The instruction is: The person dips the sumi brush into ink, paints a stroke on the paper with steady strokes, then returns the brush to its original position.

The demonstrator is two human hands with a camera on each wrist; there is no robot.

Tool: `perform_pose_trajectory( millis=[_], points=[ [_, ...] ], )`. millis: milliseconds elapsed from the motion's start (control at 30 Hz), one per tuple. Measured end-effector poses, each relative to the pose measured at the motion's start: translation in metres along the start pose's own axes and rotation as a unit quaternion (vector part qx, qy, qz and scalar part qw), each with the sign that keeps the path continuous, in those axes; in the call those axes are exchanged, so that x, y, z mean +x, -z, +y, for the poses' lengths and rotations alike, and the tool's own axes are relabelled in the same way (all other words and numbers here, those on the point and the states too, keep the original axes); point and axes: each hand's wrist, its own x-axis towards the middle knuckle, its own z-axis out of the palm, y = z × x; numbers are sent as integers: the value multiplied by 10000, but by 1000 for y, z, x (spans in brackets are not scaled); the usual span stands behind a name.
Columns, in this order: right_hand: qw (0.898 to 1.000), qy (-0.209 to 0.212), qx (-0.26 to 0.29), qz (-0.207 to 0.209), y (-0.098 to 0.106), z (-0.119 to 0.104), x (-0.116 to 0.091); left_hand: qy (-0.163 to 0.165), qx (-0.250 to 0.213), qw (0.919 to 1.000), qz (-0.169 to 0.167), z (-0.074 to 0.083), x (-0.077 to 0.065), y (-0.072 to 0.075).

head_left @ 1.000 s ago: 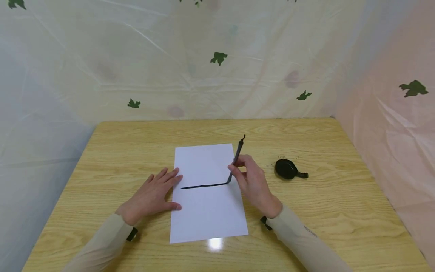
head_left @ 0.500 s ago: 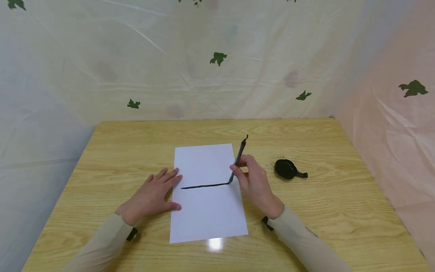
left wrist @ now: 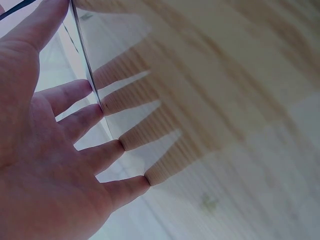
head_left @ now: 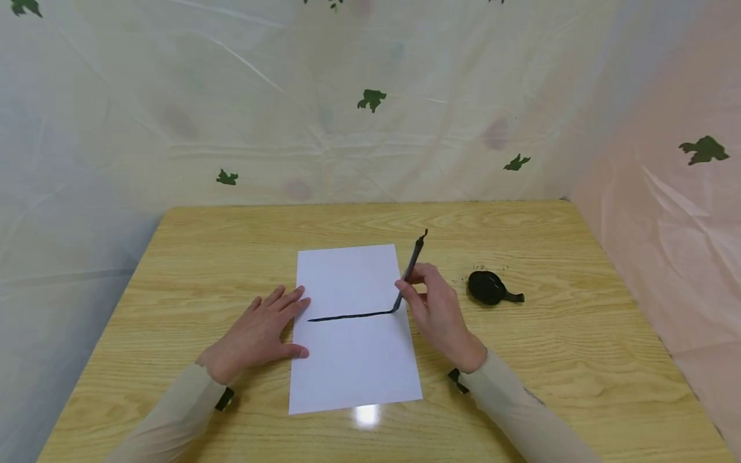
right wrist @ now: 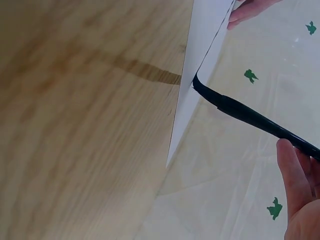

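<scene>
A white sheet of paper (head_left: 353,366) lies on the wooden table, crossed by a thin black line (head_left: 350,316). My right hand (head_left: 440,315) pinches a black ink brush (head_left: 411,265) between thumb and fingers, handle tilted up and to the right. In the right wrist view the brush's bent tip (right wrist: 196,81) meets the paper at the line's right end, near the right edge. My left hand (head_left: 260,334) rests with fingers spread across the paper's left edge; in the left wrist view its fingertips (left wrist: 135,185) press on the surface.
To the right of the paper sits a small black dish with a short handle (head_left: 487,287), dark specks beside its far rim. A pale curtain (head_left: 289,116) with green leaf-like shapes hangs behind the wooden table (head_left: 550,386). Black wrist cameras (head_left: 224,399) sit under both sleeves.
My right hand has moved slightly right with the brush, and the black line has grown a little longer toward the paper's right edge. My left hand and the paper stay put.
</scene>
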Motion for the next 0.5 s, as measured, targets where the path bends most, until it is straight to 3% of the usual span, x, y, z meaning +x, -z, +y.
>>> perform_pose_trajectory(
  millis=[500],
  points=[
    [9998, 71, 114, 122, 3, -2, 0, -7, 34, 10000, 0, 1, -3, 5]
  ],
)
